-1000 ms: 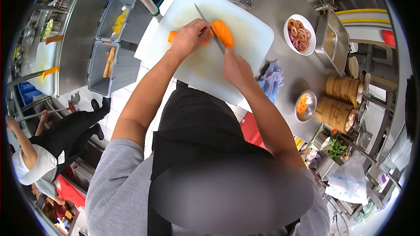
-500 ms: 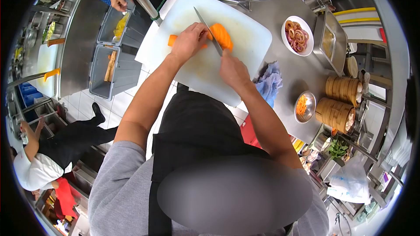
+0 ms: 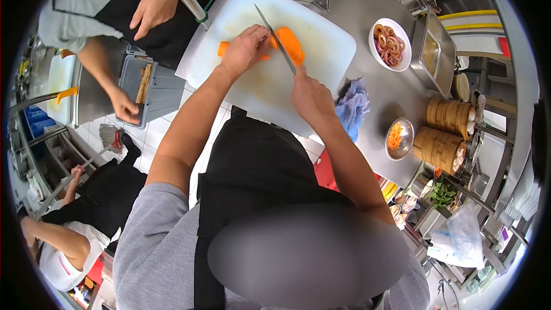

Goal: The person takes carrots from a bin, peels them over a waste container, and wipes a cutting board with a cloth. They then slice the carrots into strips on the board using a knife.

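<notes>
Since the earlier frame a co-worker's hand (image 3: 125, 106) has been set on the grey bin (image 3: 158, 89). On the white board (image 3: 327, 51) the carrot (image 3: 290, 45) is pinned under the left hand (image 3: 247, 51); the knife (image 3: 275, 34) is clamped in the right hand (image 3: 310, 96). Fingertips (image 3: 262, 33) are best kept curled behind the blade.

Left hand (image 3: 245, 50) steadies carrot (image 3: 288, 44) — right hand (image 3: 310, 96) grips knife (image 3: 275, 39).
</notes>
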Motion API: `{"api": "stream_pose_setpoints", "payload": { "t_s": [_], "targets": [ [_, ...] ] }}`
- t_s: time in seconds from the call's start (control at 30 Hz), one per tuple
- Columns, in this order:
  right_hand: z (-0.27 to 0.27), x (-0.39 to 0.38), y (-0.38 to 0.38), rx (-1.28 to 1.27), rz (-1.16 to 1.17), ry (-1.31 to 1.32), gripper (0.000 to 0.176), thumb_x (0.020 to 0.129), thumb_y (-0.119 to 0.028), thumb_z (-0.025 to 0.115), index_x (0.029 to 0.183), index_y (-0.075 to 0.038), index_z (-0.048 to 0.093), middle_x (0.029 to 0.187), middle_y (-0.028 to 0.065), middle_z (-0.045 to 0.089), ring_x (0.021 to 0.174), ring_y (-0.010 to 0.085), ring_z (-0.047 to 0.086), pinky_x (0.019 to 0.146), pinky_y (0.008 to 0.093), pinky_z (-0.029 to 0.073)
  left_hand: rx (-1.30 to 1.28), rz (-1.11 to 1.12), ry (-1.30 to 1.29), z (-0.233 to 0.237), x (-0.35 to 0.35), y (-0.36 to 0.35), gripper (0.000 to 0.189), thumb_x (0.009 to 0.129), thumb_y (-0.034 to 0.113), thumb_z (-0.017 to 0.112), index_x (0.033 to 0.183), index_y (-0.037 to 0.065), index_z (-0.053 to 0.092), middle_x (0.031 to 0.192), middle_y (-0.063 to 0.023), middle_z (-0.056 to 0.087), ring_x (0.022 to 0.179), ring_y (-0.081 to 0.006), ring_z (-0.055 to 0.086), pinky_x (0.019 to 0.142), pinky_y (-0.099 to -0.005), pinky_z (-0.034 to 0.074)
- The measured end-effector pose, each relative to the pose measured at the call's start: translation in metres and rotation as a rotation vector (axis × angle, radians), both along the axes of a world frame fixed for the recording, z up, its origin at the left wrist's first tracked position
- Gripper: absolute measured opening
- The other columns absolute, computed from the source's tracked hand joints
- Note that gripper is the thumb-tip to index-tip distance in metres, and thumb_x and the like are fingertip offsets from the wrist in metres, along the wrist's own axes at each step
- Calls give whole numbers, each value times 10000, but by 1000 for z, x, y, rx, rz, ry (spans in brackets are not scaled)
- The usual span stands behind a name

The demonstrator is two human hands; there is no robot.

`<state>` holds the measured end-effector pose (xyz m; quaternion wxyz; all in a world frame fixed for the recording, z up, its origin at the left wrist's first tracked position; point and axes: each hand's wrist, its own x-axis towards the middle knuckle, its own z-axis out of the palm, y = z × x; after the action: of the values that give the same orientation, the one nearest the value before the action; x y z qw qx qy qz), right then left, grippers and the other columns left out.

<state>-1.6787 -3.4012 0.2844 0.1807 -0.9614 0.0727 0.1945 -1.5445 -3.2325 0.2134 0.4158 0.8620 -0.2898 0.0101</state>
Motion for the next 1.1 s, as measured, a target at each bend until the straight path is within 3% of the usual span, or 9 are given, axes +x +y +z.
{"api": "stream_pose_setpoints", "payload": {
  "t_s": [0.4,0.47,0.8,1.1],
  "targets": [
    [-6,0,-3,8,-2,-14,270,1039,-212,434,1192,10,457,880,296,692,841,494,682,783,580,529,-16,5,24,1,1,0,97,931,28,650,1026,25,639,1015,-96,680,906,-270,718,789,-347,621],
    [-11,2,-5,-10,52,-78,269,907,-62,475,1150,55,471,849,293,693,804,463,702,751,536,570,-13,6,31,0,1,1,103,931,31,652,1033,26,642,1024,-97,683,910,-270,718,790,-346,620],
    [-26,22,-5,73,23,-64,234,1003,-176,472,1095,40,478,874,295,687,839,478,689,795,557,547,-10,9,68,1,2,0,128,931,40,653,1058,34,657,1037,-103,698,901,-262,714,816,-339,597],
    [-30,27,-1,48,30,-45,194,917,-45,473,1095,31,489,930,303,698,893,466,699,807,553,543,-68,-6,2,-11,6,-2,121,897,-16,671,1003,24,631,983,-87,690,858,-249,722,777,-329,618]
  ]
}}
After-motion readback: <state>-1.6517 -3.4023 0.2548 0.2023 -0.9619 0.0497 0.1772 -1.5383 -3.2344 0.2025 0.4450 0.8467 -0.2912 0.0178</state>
